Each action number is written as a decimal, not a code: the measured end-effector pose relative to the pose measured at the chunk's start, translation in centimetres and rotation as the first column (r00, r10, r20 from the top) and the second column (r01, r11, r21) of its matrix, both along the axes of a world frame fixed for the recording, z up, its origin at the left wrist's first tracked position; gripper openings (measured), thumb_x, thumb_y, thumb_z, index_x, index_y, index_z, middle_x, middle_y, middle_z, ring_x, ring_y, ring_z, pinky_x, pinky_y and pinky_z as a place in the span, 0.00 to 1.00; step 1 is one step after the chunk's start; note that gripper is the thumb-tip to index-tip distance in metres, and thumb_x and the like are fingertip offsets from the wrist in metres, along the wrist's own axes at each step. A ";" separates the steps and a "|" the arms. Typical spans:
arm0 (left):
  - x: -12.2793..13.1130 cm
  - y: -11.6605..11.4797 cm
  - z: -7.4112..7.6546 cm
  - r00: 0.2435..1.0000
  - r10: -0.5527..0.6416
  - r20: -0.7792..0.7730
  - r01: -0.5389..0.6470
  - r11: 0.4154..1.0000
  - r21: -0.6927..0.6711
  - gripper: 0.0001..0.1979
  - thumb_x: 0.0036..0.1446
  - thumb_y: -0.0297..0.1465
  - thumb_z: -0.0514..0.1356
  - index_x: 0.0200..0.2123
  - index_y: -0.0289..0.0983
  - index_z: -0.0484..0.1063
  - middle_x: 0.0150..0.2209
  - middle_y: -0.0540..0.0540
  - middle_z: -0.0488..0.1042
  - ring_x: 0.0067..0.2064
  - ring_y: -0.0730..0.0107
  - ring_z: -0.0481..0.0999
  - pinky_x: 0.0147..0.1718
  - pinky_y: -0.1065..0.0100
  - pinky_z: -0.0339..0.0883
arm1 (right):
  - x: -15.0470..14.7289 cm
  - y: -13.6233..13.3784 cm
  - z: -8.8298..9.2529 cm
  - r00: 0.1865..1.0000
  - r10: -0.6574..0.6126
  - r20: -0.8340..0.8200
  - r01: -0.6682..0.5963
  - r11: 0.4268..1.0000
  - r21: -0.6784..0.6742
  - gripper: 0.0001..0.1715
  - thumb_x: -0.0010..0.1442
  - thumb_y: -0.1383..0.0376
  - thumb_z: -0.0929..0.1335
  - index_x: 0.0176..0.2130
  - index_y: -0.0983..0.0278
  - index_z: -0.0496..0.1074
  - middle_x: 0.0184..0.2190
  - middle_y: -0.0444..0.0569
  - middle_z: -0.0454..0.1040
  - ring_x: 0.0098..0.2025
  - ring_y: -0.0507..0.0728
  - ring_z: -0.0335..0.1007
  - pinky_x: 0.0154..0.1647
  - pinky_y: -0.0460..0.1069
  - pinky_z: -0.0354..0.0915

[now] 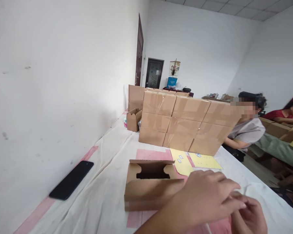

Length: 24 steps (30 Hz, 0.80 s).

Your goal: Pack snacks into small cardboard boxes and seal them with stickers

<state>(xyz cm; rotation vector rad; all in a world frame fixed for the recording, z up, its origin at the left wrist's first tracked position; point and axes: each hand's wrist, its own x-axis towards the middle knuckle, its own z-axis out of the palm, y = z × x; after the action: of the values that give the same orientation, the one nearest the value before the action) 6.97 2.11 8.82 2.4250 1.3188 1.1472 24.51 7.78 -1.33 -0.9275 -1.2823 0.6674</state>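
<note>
My left hand [207, 196] reaches in from the bottom, its fingers bent and closed toward my right hand. My right hand [250, 214] is at the lower right with fingertips pinched together. The two hands meet at the fingers; whatever is between them is hidden or too small to name. Just left of them stands an open cardboard box [153, 191], with notched flaps and a dark inside. Part of that box is covered by my left forearm. Behind the hands lie a yellow sheet [181, 164] with small labels and another yellow sheet [206, 161].
A stack of taped cardboard cartons [177, 123] rises across the table's far part. Beside it stands a smaller open box [133, 120]. A black phone [72, 180] lies near the wall on the white table cover [97, 198]. At the right sits another person [248, 130].
</note>
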 end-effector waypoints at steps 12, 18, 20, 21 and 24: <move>-13.7 -3.7 -3.4 0.582 0.589 -0.561 -0.781 0.596 -0.184 0.23 0.68 0.40 0.54 0.65 0.48 0.65 0.67 0.46 0.66 0.67 0.48 0.63 0.58 0.46 0.67 | -12.4 -1.6 12.1 0.792 0.602 0.101 -0.600 0.798 -0.050 0.17 0.65 0.59 0.69 0.35 0.58 0.56 0.33 0.44 0.72 0.26 0.51 0.65 0.25 0.47 0.65; -9.0 -0.9 -5.1 0.448 0.621 -0.643 -0.882 0.425 -0.203 0.24 0.71 0.38 0.47 0.69 0.52 0.59 0.68 0.40 0.65 0.65 0.38 0.65 0.46 0.42 0.74 | -14.1 1.7 9.2 0.666 0.715 0.212 -0.649 0.696 -0.307 0.17 0.62 0.58 0.70 0.35 0.58 0.56 0.33 0.44 0.72 0.27 0.51 0.64 0.25 0.46 0.59; -7.3 -0.4 -4.8 0.395 0.615 -0.682 -0.903 0.398 -0.163 0.24 0.72 0.37 0.46 0.69 0.50 0.59 0.64 0.34 0.69 0.64 0.34 0.67 0.50 0.29 0.66 | -14.2 3.2 8.1 0.671 0.689 0.273 -0.601 0.722 -0.342 0.17 0.61 0.60 0.70 0.34 0.58 0.56 0.30 0.42 0.70 0.27 0.52 0.63 0.27 0.47 0.59; -6.9 -0.2 -4.7 0.377 0.603 -0.703 -0.905 0.403 -0.139 0.25 0.72 0.37 0.46 0.69 0.49 0.59 0.63 0.32 0.70 0.63 0.33 0.68 0.53 0.23 0.58 | -14.3 3.8 7.7 0.682 0.657 0.320 -0.561 0.751 -0.348 0.17 0.60 0.61 0.70 0.34 0.59 0.56 0.28 0.41 0.69 0.28 0.52 0.62 0.28 0.47 0.58; -7.3 -0.4 -4.1 0.417 0.565 -0.712 -0.867 0.482 -0.125 0.24 0.71 0.37 0.45 0.68 0.47 0.63 0.57 0.32 0.75 0.57 0.36 0.74 0.57 0.19 0.44 | -14.3 4.8 7.0 0.707 0.550 0.444 -0.437 0.834 -0.338 0.16 0.58 0.64 0.70 0.32 0.59 0.55 0.26 0.40 0.65 0.28 0.52 0.60 0.29 0.48 0.57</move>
<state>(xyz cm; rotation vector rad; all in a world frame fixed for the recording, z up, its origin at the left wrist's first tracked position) -0.35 1.71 4.76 1.7880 2.6887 -0.0459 10.20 12.56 5.65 -0.9745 -2.0361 1.0313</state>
